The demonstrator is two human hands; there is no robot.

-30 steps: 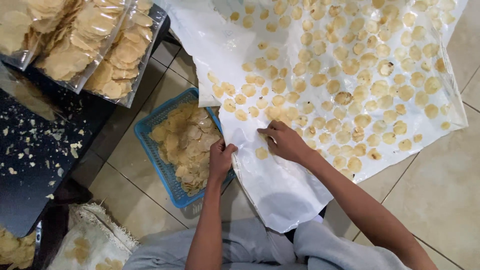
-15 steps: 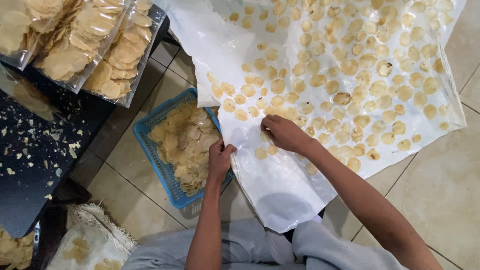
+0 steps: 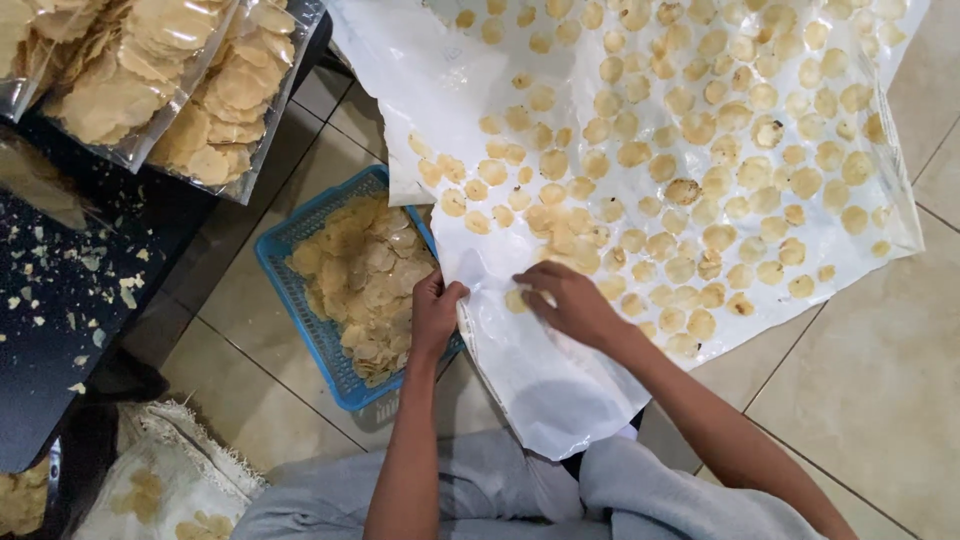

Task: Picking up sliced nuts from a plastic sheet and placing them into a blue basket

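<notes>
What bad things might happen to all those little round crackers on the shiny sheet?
The left hand pinches the edge of the white plastic sheet beside the blue basket, so a hard tug might slide the round crackers off onto the tiled floor. The right hand presses on the sheet near one cracker, and these thin pieces may snap. The basket looks heaped, so more crackers could spill over its rim.

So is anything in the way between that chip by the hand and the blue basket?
Only the left hand, which grips the white sheet's edge between the chip and the blue basket. The right hand touches the chip.
</notes>
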